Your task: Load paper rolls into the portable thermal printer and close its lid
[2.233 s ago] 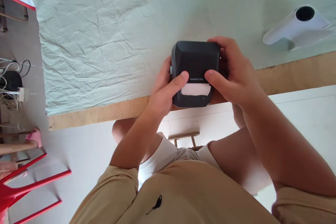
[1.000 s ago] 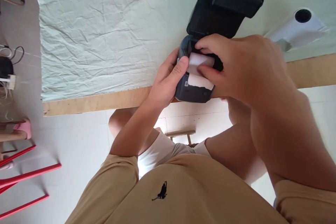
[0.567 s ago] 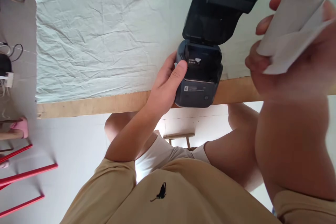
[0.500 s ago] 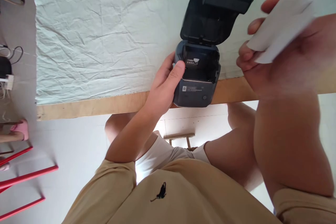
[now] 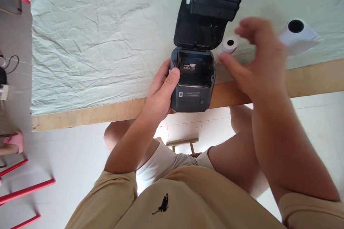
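Observation:
My left hand (image 5: pixel 162 91) grips the left side of a dark label printer (image 5: pixel 192 94) at the table's front edge, thumb on its rim. The printer's lid (image 5: pixel 206 18) is flipped up and back, and the paper bay shows no roll inside. Just right of the printer stands a small white paper roll (image 5: pixel 230 44) with a dark core hole. My right hand (image 5: pixel 259 57), somewhat blurred, is beside that roll with thumb and fingers spread apart, holding nothing. Farther right, behind this hand, rests a larger white paper roll (image 5: pixel 301 37) with a wide dark core and a loose end.
A wrinkled pale green cloth (image 5: pixel 94 43) covers the table, leaving its wooden front edge (image 5: pixel 88 116) bare. My legs are beneath that edge. On the floor at left are red metal legs (image 5: pixel 27 191) and another person's foot in a pink shoe (image 5: pixel 16 141).
The large white roll my right hand held now lies on the cloth at right. That hand has moved left, fingers opened, to the small roll. The printer stays in my left hand.

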`<state>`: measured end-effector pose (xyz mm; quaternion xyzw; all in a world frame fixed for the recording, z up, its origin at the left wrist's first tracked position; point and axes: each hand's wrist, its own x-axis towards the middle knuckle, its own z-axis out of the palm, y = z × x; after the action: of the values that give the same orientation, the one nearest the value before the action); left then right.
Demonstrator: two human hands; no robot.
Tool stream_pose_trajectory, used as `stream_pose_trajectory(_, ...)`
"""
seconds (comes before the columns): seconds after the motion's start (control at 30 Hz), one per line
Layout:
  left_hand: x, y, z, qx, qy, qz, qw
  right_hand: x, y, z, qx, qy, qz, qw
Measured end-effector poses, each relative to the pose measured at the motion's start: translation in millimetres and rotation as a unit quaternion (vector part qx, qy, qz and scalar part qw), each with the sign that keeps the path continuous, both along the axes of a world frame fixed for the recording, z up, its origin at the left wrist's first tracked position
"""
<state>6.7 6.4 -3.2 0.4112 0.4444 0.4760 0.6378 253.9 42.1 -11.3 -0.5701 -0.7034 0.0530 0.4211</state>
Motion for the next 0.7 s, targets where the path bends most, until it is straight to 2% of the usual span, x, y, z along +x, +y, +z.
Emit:
stream_pose_trajectory(0.07, 0.1, -0.1, 1.0, -0.001, -0.004, 0.0, 1.0, 19.8, -1.8, 6.9, 0.109, -0.019, -0.005, 0.994)
stream_pose_trajectory(0.13, 0.1, 0.4, 2.5, -0.001, -0.004, -0.001, 1.0, 46.4, 0.0, 8.4, 0.167, -0.07, -0.046, 0.982)
stream_pose_trajectory(0.2, 0.0, 0.9, 3.9, -0.003, -0.005, -0.005, 1.0, 70.7, 4.8, 2.2, 0.149, -0.079, -0.084, 0.982)
stream_pose_trajectory(0.3, -0.3, 1.5, 4.7, -0.008, -0.006, -0.007, 1.0, 88.2, 11.1, -12.2, 0.035, -0.1, -0.149, 0.983)
stream_pose_trajectory(0.33, -0.4, 1.6, 4.6, -0.007, -0.006, -0.005, 1.0, 88.7, 11.7, -15.5, 0.011, -0.101, -0.16, 0.982)
stream_pose_trajectory(0.4, -0.4, 1.7, 3.7, 0.0, -0.006, 0.001, 1.0, 84.5, 9.8, -18.5, 0.019, -0.082, -0.162, 0.983)
stream_pose_trajectory(0.53, -0.9, 1.6, 1.7, 0.015, -0.019, -0.008, 1.0, 68.3, -2.1, -20.6, 0.06, -0.023, -0.104, 0.993)
stream_pose_trajectory(0.63, -2.2, 0.9, 1.0, 0.008, -0.021, -0.018, 1.0, 59.7, -9.1, -29.8, 0.032, -0.038, -0.057, 0.997)
stream_pose_trajectory(0.7, -3.0, 0.3, 0.9, 0.006, -0.023, -0.025, 0.999, 58.4, -10.0, -35.9, 0.03, -0.049, -0.055, 0.997)
